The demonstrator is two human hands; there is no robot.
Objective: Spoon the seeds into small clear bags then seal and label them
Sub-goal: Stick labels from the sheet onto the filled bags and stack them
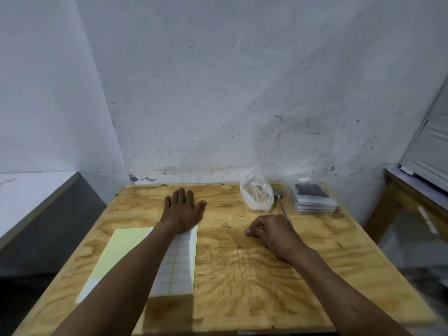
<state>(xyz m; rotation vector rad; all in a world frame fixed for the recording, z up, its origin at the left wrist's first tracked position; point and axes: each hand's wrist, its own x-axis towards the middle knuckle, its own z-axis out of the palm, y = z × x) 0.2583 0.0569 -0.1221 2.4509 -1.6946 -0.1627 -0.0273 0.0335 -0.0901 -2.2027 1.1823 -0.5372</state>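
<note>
Nothing bagged yet: seed bag (257,195), spoon (281,200), clear-bag stack (314,198) untouched at table (242,275) back right. Left hand (183,209) flat, empty; right hand (269,230) curled, empty, near spoon; label sheet (179,263) unused

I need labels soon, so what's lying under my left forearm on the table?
A white label sheet and a yellow sheet lie under the left forearm; the arm hides where they meet.
</note>
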